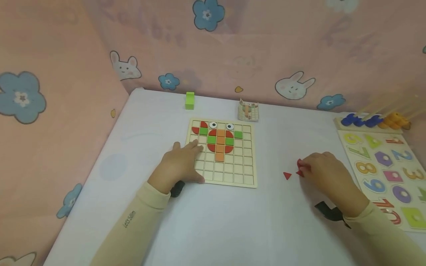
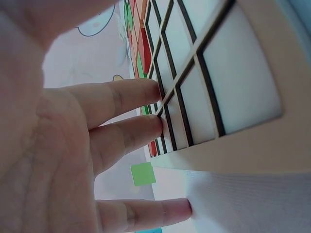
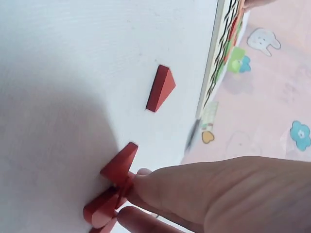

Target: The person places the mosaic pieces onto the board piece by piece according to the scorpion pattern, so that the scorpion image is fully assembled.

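A wooden grid board (image 1: 244,171) lies on the white table, carrying red, green and orange pieces and two eye discs. My left hand (image 1: 179,162) rests at the board's left side with its fingers spread. In the left wrist view, two straight fingertips touch the grid, while another finger lies beyond the frame's edge. Right of the board, my right hand (image 1: 321,177) pinches a red piece (image 3: 127,187) between thumb and finger, over a small cluster of red pieces. One red triangle (image 1: 287,176) lies apart, just left of that hand. The held piece's exact shape is partly hidden.
Behind the board stand a green block (image 1: 189,101) and a small picture card (image 1: 248,111). To the right lies a number and shape puzzle board (image 1: 372,162), with blue and orange pieces on pegs (image 1: 362,120) along its far end. A patterned cloth wall (image 1: 213,55) borders the table.
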Tool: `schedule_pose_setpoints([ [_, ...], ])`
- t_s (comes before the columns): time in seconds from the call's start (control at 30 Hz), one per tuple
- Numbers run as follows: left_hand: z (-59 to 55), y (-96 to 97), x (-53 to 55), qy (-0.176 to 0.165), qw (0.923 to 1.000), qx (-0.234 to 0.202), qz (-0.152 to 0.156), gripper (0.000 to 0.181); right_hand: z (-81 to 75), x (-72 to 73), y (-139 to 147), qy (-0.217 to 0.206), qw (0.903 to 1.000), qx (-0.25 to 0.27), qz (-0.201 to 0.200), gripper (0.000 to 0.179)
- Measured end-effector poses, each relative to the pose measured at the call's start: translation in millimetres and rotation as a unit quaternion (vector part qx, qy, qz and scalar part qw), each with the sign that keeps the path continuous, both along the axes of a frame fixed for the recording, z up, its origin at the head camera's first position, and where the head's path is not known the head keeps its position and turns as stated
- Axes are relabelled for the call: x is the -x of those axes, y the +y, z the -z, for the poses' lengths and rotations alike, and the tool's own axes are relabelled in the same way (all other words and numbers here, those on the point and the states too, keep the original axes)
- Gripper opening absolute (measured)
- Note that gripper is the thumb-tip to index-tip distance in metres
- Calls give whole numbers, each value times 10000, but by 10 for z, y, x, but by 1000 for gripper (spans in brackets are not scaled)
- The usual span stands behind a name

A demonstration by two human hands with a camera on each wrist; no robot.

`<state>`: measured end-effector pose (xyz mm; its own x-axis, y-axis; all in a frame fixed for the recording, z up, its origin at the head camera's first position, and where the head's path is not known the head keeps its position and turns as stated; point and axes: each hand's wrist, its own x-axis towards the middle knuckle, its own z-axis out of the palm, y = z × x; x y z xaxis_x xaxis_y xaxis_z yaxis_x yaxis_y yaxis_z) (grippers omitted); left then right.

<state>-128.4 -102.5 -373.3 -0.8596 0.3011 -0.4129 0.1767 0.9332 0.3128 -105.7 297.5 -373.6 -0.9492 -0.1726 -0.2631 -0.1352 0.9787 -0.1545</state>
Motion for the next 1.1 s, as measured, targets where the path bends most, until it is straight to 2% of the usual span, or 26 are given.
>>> schedule_pose_setpoints([
  [0.1, 6, -2, 2, -37, 10000, -17, -13, 104, 46, 8, -59, 321, 9990, -163, -260, 30],
  [0.17, 8, 1, 1, -55, 10000, -8, -15, 105, 76, 40, -96, 471, 9960, -390, -655, 28],
  [0.33, 17, 10, -1, -18, 10000, 11, 17, 105, 135, 157, -198, 710, 9903, -467, -1097, 34],
  [0.4, 18, 12, -2, -3, 10000, 20, 25, 105, 152, 210, -230, 746, 9906, -334, -1094, 37],
  [0.57, 19, 6, -2, 29, 10000, 11, 24, 106, 170, 337, -260, 694, 9871, -212, -1426, 38],
  [0.77, 20, -6, 5, 69, 10000, 3, 56, 106, 209, 453, -245, 417, 9901, -86, -1338, 37],
  [0.93, 34, -9, 18, 99, 9999, 45, 71, 107, 251, 538, -211, 525, 9900, 18, -1312, 30],
  [1.0, 35, -10, 20, 98, 9999, 52, 66, 107, 250, 565, -201, 601, 9880, 15, -1424, 28],
  [1.1, 31, -10, 24, 99, 9999, 78, 63, 107, 218, 634, -207, 793, 9787, 60, -1895, 23],
])
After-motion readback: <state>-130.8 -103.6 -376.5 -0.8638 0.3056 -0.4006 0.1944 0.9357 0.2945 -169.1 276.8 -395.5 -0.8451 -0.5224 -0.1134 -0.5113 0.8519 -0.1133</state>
